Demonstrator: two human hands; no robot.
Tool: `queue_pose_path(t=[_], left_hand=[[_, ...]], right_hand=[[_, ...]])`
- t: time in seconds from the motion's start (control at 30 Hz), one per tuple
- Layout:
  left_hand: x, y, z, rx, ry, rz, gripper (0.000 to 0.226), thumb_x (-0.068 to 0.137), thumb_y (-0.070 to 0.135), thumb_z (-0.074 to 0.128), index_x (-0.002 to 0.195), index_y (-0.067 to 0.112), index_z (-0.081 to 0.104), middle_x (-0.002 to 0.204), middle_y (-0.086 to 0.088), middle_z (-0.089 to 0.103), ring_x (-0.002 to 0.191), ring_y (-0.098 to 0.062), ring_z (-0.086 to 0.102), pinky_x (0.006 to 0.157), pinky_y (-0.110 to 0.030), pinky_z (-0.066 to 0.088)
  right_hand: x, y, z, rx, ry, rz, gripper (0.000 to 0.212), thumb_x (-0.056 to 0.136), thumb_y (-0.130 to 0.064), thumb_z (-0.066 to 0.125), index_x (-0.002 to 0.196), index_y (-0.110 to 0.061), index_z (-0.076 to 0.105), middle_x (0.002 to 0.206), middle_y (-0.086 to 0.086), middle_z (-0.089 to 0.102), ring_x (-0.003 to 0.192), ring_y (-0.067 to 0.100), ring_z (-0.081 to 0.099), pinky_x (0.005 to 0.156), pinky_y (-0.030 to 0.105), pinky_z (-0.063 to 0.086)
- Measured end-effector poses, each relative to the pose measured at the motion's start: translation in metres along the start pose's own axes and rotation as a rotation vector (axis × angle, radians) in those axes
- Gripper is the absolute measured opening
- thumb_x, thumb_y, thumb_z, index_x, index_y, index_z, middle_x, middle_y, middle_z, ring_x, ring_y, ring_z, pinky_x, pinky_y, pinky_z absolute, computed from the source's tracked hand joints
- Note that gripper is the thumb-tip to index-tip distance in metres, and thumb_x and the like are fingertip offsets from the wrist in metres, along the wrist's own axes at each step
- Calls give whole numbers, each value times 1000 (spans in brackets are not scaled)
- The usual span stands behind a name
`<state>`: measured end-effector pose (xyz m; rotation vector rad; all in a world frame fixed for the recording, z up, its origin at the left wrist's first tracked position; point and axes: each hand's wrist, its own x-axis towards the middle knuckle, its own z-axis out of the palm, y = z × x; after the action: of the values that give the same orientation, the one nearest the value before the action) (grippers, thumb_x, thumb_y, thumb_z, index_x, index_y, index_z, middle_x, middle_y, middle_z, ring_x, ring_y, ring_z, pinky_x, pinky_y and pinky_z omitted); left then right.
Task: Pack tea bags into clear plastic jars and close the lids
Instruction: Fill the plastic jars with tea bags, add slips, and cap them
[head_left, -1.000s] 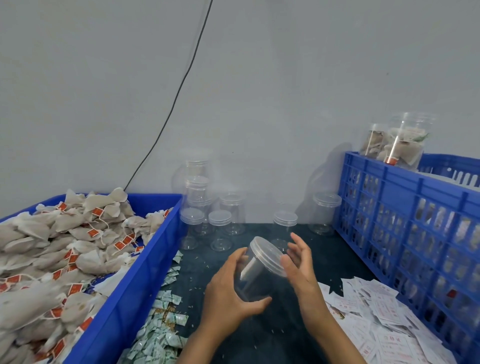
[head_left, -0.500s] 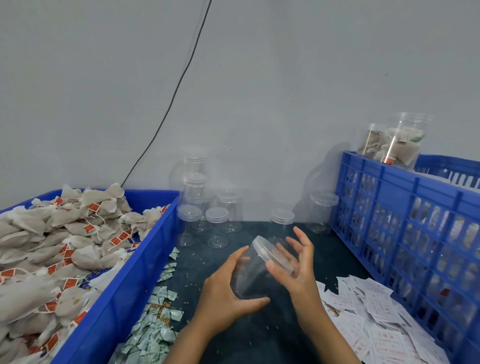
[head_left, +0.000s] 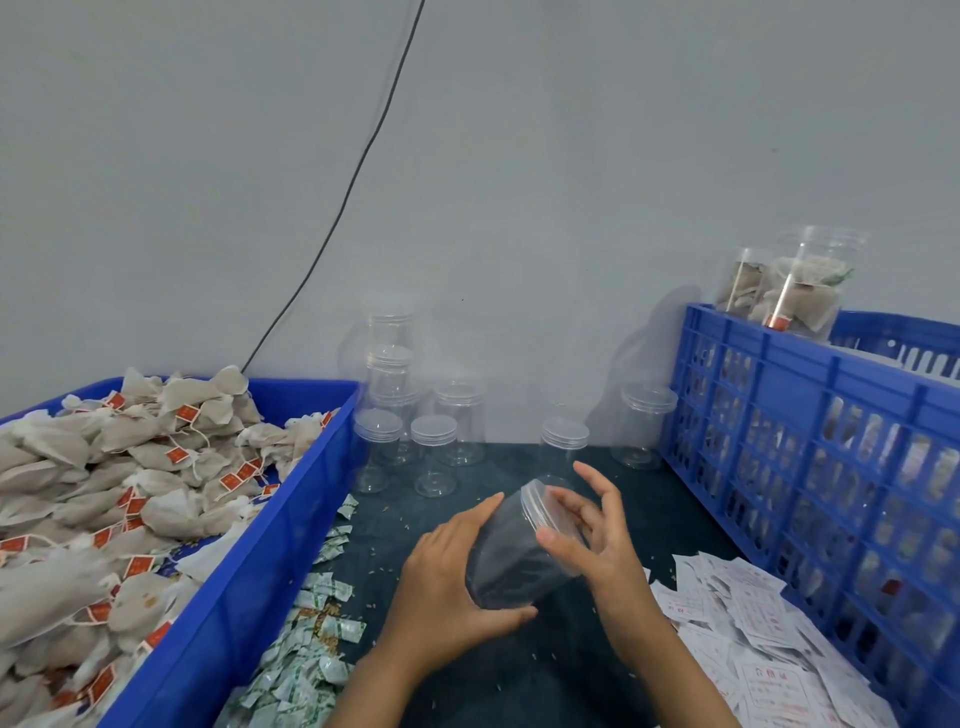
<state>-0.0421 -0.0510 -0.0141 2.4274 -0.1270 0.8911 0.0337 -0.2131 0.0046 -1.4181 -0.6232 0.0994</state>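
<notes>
Empty jar (head_left: 511, 558) tilted at lower centre, cradled by left hand (head_left: 452, 582); lid (head_left: 543, 512) pinched by right hand (head_left: 597, 540), 3 fingers spread (probably unscrewing for filling).

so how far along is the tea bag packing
Done: filled jars sit on the blue crate at right. In hand: the left hand holds an empty jar tilted while the right hand grips its lid. Left: empty lidded jars stand by the wall, and the bin is heaped with tea bags.
</notes>
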Motion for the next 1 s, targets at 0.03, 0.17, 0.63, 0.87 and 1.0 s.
queue_pose_path(t=[0.03, 0.17, 0.63, 0.87, 1.0], left_hand=[[0, -1, -1, -12, -15, 0, 97, 59, 60, 80, 140, 42, 30, 134, 32, 43, 117, 19, 38, 102, -10, 30], [-1, -1, 1, 129, -29, 71, 96, 64, 60, 74, 146, 31, 32, 138, 20, 46, 124, 3, 43, 106, -15, 28], [1, -2, -10, -175, -138, -44, 94, 58, 55, 85, 139, 44, 38, 129, 30, 51, 119, 12, 47, 101, -15, 40], [-4, 1, -10, -68, -132, -37, 92, 63, 65, 75, 142, 43, 34, 130, 30, 50, 118, 11, 46, 100, -12, 36], [-6, -2, -3, 279, -35, 112, 95, 66, 68, 66, 147, 28, 34, 136, 14, 50, 122, -4, 48, 108, -21, 33]], right_hand=[[-1, -3, -1, -28, -53, -15, 86, 60, -46, 76, 135, -48, 33, 134, -12, 51, 125, -3, 47, 95, 22, 42], [-4, -3, 8, -140, -42, -55, 88, 68, -73, 61, 141, -53, 17, 147, -22, 25, 136, -9, 24, 108, 24, 30], [-3, -9, -8, -57, -137, 16, 84, 57, -47, 80, 130, -57, 39, 128, -6, 51, 117, -7, 51, 95, 24, 45], [0, -10, -12, -94, -210, 22, 101, 56, -69, 74, 138, -63, 16, 136, -14, 47, 126, -3, 46, 87, 20, 47], [4, -4, -6, -123, -71, 78, 96, 61, -75, 68, 141, -44, 24, 115, 1, 55, 89, -9, 60, 67, 4, 44]])
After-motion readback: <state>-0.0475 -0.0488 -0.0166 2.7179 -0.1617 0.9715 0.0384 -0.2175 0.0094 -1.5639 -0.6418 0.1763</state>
